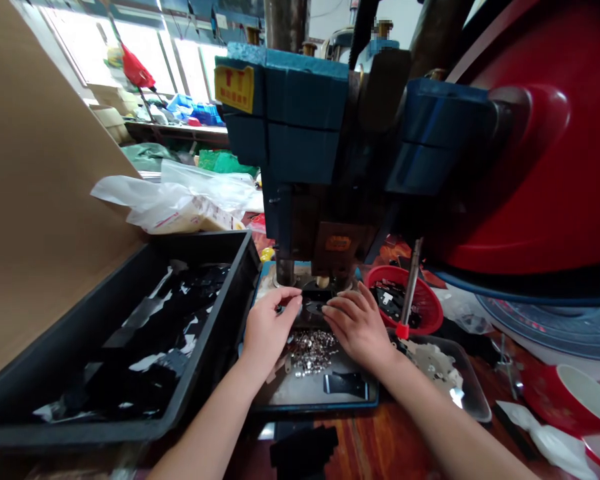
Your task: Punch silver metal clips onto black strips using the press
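Under the head of a blue press, both my hands work at a small black flat piece. My left hand is closed at its left end, thumb and forefinger pinched together. At the right end, my right hand has its fingers bent and close together; its grip is partly hidden. Just in front of the hands, small shiny metal parts lie heaped on the metal base plate. A black strip with pale ends lies on the plate, nearer me.
A deep black tray with dark pieces stands left, beside a cardboard sheet. To the right are a red basket, a metal lever, a clear tray and a red mug. A large red wheel overhangs.
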Available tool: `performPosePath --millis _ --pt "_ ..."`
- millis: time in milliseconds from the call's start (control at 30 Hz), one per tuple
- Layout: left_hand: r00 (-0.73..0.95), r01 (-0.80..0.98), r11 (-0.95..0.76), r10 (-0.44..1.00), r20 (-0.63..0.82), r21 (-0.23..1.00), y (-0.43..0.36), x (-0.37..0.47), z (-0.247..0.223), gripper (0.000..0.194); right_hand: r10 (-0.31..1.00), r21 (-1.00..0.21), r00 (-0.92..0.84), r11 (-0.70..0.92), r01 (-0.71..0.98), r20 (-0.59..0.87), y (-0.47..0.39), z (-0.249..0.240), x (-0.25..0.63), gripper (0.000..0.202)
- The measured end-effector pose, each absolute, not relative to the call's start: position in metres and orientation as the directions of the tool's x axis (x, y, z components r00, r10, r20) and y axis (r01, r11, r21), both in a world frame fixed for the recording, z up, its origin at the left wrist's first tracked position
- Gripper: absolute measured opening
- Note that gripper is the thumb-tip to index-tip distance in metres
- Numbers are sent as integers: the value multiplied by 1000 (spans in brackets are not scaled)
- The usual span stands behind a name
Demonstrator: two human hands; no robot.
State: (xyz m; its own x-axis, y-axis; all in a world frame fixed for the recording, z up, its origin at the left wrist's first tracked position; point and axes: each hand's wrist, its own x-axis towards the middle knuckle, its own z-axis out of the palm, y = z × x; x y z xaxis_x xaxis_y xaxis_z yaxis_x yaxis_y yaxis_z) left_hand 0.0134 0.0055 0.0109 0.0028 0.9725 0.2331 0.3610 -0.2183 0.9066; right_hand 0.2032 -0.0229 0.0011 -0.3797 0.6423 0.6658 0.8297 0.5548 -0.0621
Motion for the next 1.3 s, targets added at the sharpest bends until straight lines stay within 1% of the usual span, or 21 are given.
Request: performPosePath --millis 33,100,167,233,333,400,667,767,867,1000,1167,1300 --pt "1 358 -217 973 232 908 5 13 11 21 640 -72 -383 566 821 666 -23 1 203 13" --pt "-1 348 -210 974 225 914 4 13 11 20 661 -129 -355 567 814 661 -21 3 202 12" --pt "-3 335 -200 977 213 921 4 13 11 20 709 -211 -293 529 822 641 -16 7 199 13" --pt "-7 325 -188 980 201 927 3 15 11 20 746 -253 -227 470 846 627 -7 10 195 14" --pt "-16 321 -173 982 188 931 2 16 10 20 754 -235 -156 384 893 638 7 8 188 13" --pt "-19 316 -168 983 183 934 2 15 9 20 753 -221 -147 364 905 641 11 6 186 13" --pt "-40 293 -157 984 176 943 3 15 7 20 757 -171 -304 477 862 579 -3 11 193 17" --pt "-39 306 -157 983 177 939 4 17 7 20 752 -159 -325 492 856 574 -6 10 195 19" --pt "-30 318 -180 979 200 931 6 20 8 20 759 -191 -316 496 847 570 -6 7 197 21" --pt "-6 390 -246 963 269 887 13 29 9 19 755 -273 -259 500 822 602 -4 2 201 25" --pt "37 530 -341 924 380 777 22 36 7 15 744 -257 -271 510 820 611 -6 1 204 23" --pt "39 593 -361 906 422 720 24 34 3 15 756 -301 -269 522 798 597 -5 0 204 25"
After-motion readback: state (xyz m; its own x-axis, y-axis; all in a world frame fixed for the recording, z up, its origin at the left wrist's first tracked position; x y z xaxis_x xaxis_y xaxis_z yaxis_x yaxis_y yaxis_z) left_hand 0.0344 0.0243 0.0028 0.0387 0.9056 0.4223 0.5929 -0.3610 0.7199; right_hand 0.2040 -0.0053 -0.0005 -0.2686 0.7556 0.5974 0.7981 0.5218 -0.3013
